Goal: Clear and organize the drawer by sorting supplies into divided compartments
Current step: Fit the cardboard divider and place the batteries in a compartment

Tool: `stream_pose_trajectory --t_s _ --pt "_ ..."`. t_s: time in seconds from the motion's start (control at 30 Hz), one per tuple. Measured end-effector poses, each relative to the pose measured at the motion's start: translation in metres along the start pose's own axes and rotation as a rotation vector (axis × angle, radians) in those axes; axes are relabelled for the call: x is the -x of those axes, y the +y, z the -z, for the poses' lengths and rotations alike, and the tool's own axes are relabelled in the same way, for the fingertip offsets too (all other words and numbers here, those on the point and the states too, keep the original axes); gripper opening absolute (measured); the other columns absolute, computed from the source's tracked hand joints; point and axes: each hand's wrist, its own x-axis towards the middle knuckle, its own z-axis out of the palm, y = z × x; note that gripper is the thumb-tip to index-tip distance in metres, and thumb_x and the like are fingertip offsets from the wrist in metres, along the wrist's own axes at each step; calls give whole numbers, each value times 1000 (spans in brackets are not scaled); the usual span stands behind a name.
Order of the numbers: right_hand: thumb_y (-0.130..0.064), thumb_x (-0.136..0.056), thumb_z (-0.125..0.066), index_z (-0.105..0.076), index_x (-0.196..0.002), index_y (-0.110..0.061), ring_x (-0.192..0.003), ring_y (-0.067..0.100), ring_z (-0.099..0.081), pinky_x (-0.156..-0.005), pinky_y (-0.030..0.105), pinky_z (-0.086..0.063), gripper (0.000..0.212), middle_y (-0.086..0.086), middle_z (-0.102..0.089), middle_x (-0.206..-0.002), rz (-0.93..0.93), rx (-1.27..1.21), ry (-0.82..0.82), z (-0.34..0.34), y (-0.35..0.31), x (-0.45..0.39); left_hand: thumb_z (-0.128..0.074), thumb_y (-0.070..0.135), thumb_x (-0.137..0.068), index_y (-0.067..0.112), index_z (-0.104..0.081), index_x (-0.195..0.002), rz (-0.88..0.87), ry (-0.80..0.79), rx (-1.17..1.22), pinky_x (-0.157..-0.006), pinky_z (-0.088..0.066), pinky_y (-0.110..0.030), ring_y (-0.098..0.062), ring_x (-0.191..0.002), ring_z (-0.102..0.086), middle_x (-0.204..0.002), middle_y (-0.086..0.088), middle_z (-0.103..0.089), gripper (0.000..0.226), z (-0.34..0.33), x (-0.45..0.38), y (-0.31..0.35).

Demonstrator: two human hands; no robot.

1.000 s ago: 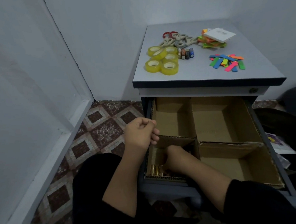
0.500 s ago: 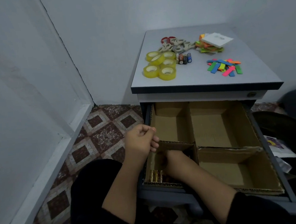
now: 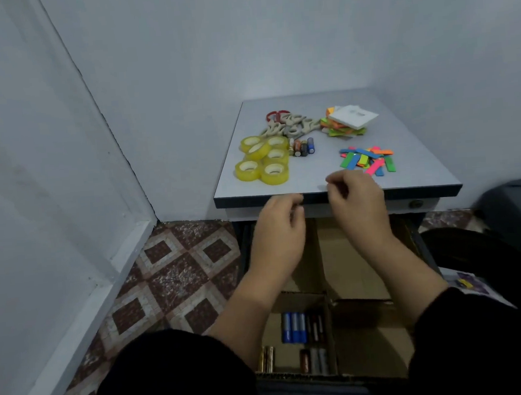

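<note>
The open drawer [image 3: 333, 375] holds cardboard dividers. Several batteries [image 3: 302, 328] lie in its near-left compartment. My left hand [image 3: 278, 230] and my right hand [image 3: 358, 204] hover above the drawer at the cabinet's front edge, fingers curled, with nothing visible in them. On the cabinet top [image 3: 310, 178] sit yellow tape rolls [image 3: 262, 160], a few batteries [image 3: 302, 146], scissors [image 3: 288, 124], a stack of coloured sticky notes [image 3: 345, 126] under a white pad, and loose coloured strips [image 3: 367, 160].
A white wall and baseboard [image 3: 85, 305] run along the left, beside patterned floor tiles [image 3: 178, 277]. Dark objects and some papers [image 3: 472, 286] lie to the right of the drawer. My dark-clothed knees fill the bottom of the view.
Both hands have risen out of the near-left compartment to the cabinet's front edge. The batteries in that compartment now show. The camera has tilted up.
</note>
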Motion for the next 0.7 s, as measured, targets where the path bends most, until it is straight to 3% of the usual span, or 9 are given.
stream_pose_trajectory --t_s 0.13,0.23,0.33,0.43,0.53,0.6,0.7 --pt "-16 -97 -48 -57 -128 -13 -109 22 -57 -87 33 -46 33 10 -63 -119 -15 182 -98 -6 6 -59 -40 14 -101 7 -51 -133 -75 -38 -142 -97 -41 -30 -20 -118 -50 -128 -9 -55 35 -28 -56 23" --pt "-19 -97 -46 -46 -140 -16 -115 29 -54 -86 34 -44 43 15 -56 -126 28 335 -216 -14 6 -84 -35 16 -102 7 -53 -131 60 -39 -144 -87 -42 -29 -23 -115 -54 -128 -11 -57 35 -42 -81 27" --pt "-19 -99 -41 -34 -146 -20 -113 32 -53 -76 32 -39 48 18 -50 -128 92 470 -288 -22 3 -99 -34 14 -101 8 -59 -122 165 44 -99 -73 -37 -26 -19 -99 -56 -118 -8 -62 33 -46 -85 28" --pt "-19 -98 -44 -36 -143 -20 -106 32 -58 -72 32 -39 46 18 -45 -131 126 529 -274 -33 4 -109 -34 12 -101 9 -60 -120 197 80 -1 -72 -37 -26 -11 -89 -49 -116 -5 -62 32 -45 -82 28" --pt "-17 -94 -50 -35 -143 -19 -97 31 -62 -63 31 -37 51 13 -38 -135 207 542 -218 -41 6 -106 -34 14 -102 10 -54 -130 208 115 84 -85 -47 -29 -17 -111 -54 -128 -6 -58 35 -44 -83 25" --pt "-19 -95 -49 -33 -145 -20 -101 31 -61 -62 31 -37 52 9 -38 -138 261 545 -216 -41 8 -106 -34 15 -102 11 -51 -135 221 126 95 -93 -48 -33 -20 -118 -53 -132 -6 -56 37 -45 -84 25" --pt "-24 -96 -46 -40 -142 -21 -109 30 -59 -69 34 -45 46 4 -44 -139 314 570 -259 -41 10 -109 -34 14 -102 11 -54 -129 208 135 62 -80 -44 -26 -13 -103 -53 -123 -6 -60 34 -47 -84 25"
